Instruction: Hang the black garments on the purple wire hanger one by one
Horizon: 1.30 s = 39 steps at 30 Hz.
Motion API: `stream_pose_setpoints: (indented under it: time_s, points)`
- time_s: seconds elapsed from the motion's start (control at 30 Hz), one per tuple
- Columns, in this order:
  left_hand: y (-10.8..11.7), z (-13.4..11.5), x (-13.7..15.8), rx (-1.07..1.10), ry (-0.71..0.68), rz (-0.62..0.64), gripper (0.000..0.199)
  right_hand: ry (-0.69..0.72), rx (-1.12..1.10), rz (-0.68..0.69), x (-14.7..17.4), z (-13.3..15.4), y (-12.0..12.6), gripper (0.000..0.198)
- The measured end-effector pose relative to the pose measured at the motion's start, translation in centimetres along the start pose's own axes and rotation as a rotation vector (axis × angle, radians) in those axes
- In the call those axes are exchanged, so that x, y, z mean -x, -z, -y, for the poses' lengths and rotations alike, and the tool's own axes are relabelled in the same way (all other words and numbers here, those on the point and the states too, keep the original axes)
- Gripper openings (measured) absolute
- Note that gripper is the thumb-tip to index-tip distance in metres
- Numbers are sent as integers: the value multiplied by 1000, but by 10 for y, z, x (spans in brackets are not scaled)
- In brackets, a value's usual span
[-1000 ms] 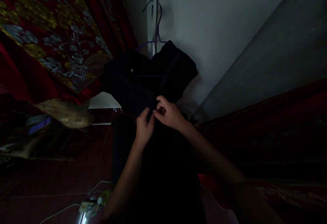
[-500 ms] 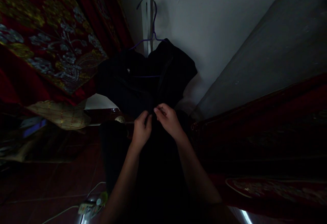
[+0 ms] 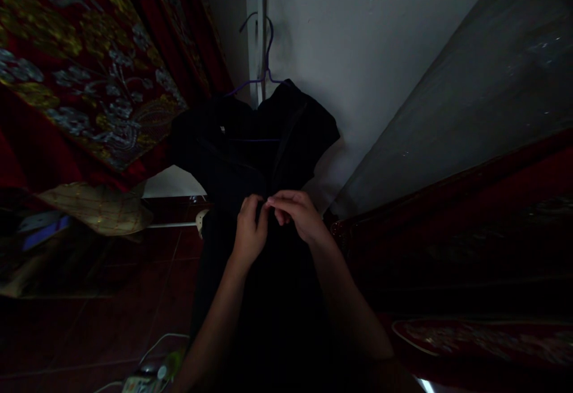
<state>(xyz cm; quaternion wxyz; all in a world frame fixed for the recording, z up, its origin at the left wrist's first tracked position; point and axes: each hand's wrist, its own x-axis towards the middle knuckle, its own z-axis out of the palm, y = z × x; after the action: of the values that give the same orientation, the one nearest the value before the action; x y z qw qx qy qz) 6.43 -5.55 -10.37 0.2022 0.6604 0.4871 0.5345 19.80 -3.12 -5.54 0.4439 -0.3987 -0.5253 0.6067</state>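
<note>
A dark short-sleeved garment [image 3: 304,136] hangs on a thin purple wire hanger [image 3: 270,40], its collar open at the front. Both hands meet at the lower end of the neck opening. My left hand [image 3: 250,229] pinches the front edge of the cloth between thumb and fingers. My right hand [image 3: 298,214] is closed too, its thumb and index fingertip touching the same edge beside the left fingertips. Whether a button or other fastening lies between the fingertips is too dark to tell. Below the hands the garment merges with dark shadow.
Red cloth with gold and silver embroidery [image 3: 102,70] hangs at left, above a beige checked cloth [image 3: 94,205]. A power strip [image 3: 143,381] with cables lies on the red tiled floor [image 3: 134,297]. A pale wall [image 3: 340,34] stands behind; more red fabric [image 3: 470,196] is at right.
My right hand has moved left and slightly down, its fingertips now meeting my left hand's. The view has shifted a little, so hanger and garment appear lower.
</note>
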Motion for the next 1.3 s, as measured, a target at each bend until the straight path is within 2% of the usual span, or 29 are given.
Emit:
stream_pose_setpoints:
  time_s: [0.2, 0.43, 0.57, 0.63, 0.73, 0.8, 0.87, 0.93, 1.0, 1.07, 1.17, 1.3]
  points:
    - [-11, 10, 6, -36, 13, -94, 10, 37, -177, -127, -18, 7, -8, 22]
    - [-25, 50, 11, -140, -1, -132, 10, 223, -233, -299, -87, 77, -1, 18]
    - [-27, 64, 10, -139, 0, -122, 13, 300, -190, -305, -95, 98, -3, 22]
    - [-20, 57, -2, -129, -2, -115, 14, 355, -153, -284, -87, 97, -5, 23]
    - [0, 26, -38, -55, -72, -150, 19, 430, -96, -250, -73, 90, -8, 23]
    - [18, -5, -70, -10, -231, -224, 28, 459, -62, -214, -68, 89, -9, 24]
    - [34, -35, -103, -61, -412, -244, 34, 491, -25, -169, -65, 91, -9, 25]
    - [46, -57, -129, -171, -512, -169, 25, 532, 18, -143, -64, 95, -9, 24]
    - [51, -69, -147, -264, -561, -99, 18, 569, 74, -142, -67, 98, -7, 23]
    - [52, -73, -157, -319, -570, -84, 18, 604, 150, -170, -75, 96, -4, 23]
    - [52, -73, -164, -290, -532, -131, 21, 604, 288, -263, -93, 79, 2, 20]
    - [79, -64, -174, -19, -385, -255, 23, 391, 395, -315, -107, 36, 7, 16]
